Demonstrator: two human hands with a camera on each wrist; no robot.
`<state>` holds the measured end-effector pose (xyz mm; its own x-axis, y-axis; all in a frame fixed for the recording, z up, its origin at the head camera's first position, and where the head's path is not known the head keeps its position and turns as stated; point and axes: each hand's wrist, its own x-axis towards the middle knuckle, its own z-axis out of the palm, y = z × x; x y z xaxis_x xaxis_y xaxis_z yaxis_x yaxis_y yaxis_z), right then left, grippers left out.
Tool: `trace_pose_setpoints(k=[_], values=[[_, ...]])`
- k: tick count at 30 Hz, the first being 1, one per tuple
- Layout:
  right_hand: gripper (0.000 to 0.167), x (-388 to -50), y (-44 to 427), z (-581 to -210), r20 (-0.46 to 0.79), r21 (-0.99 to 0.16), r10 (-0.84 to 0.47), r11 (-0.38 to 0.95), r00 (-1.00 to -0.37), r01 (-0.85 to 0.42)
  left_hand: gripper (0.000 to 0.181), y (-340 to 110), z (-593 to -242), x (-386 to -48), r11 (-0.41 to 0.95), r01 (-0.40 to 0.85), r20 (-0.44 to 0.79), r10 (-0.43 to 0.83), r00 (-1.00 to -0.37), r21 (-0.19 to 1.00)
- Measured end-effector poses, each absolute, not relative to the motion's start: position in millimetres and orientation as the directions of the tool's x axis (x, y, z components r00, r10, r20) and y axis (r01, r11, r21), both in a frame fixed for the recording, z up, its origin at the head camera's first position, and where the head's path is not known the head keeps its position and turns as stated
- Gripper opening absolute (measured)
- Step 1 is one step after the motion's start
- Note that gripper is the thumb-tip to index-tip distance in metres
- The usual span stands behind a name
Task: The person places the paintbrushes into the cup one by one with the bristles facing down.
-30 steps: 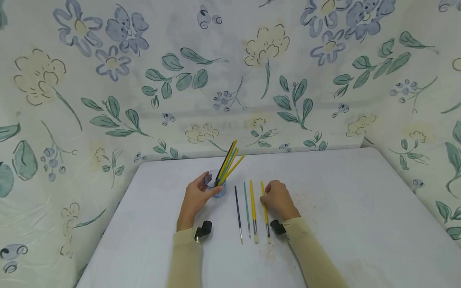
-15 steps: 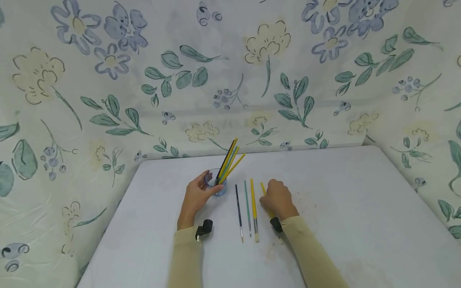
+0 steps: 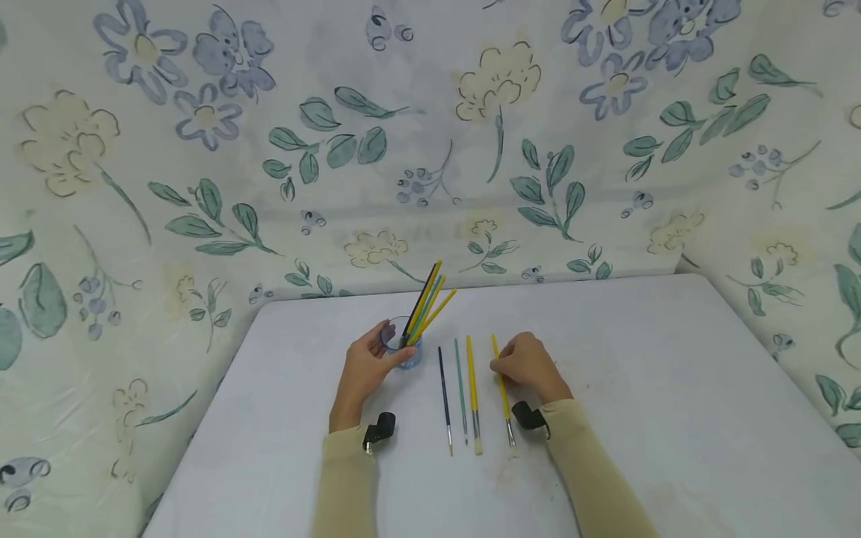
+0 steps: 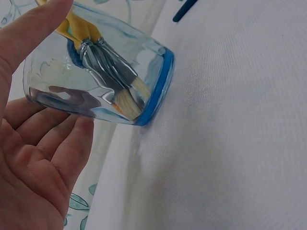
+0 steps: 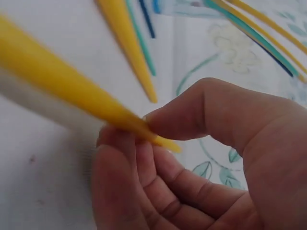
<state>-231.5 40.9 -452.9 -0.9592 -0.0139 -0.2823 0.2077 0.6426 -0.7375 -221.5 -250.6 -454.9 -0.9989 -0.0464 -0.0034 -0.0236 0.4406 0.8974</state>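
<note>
My left hand (image 3: pixel 365 370) grips a clear bluish glass (image 3: pixel 412 359) with several brushes (image 3: pixel 426 306) leaning out to the right. In the left wrist view the glass (image 4: pixel 57 81) shows bristles down near its blue base, thumb on one side and fingers on the other. My right hand (image 3: pixel 531 365) pinches a yellow brush (image 3: pixel 504 396) near its handle end, bristles toward me. The right wrist view shows thumb and fingertips closed on that handle (image 5: pixel 72 91). Left of it lie another yellow brush (image 3: pixel 473 381), a teal brush (image 3: pixel 460 381) and a dark blue brush (image 3: pixel 444 388), roughly parallel.
A white-covered table (image 3: pixel 282 448) holds the items, its far edge meeting a floral cloth (image 3: pixel 403 179) that also hangs at both sides. Small reddish specks and faint stains mark the surface near the right forearm.
The right hand has shifted slightly right, and its yellow brush has moved a little away from the other three, its angle changing. The left hand and glass have stayed in place.
</note>
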Motion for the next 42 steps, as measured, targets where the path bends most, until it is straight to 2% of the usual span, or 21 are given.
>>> trace_pose_setpoints(k=[8, 26, 34, 42], values=[[0.026, -237, 51, -448, -0.31, -0.862, -0.032, 0.431, -0.95, 0.267, 0.096, -250, -456, -222, 0.46, -0.018, 0.004, -0.047, -0.999, 0.888], [0.029, -239, 52, -442, -0.264, -0.956, -0.006, 0.135, -0.964, 0.261, 0.097, -250, -458, -222, 0.452, -0.033, -0.014, -0.045, -0.999, 0.891], [0.029, -237, 50, -438, -0.221, -0.974, 0.009, 0.044, -0.975, 0.222, 0.096, -251, -460, -223, 0.446, -0.029, -0.012, -0.041, -0.999, 0.895], [0.029, -234, 47, -433, -0.191, -0.981, 0.024, 0.011, -0.981, 0.191, 0.097, -251, -459, -223, 0.442, -0.026, -0.009, -0.039, -0.999, 0.897]])
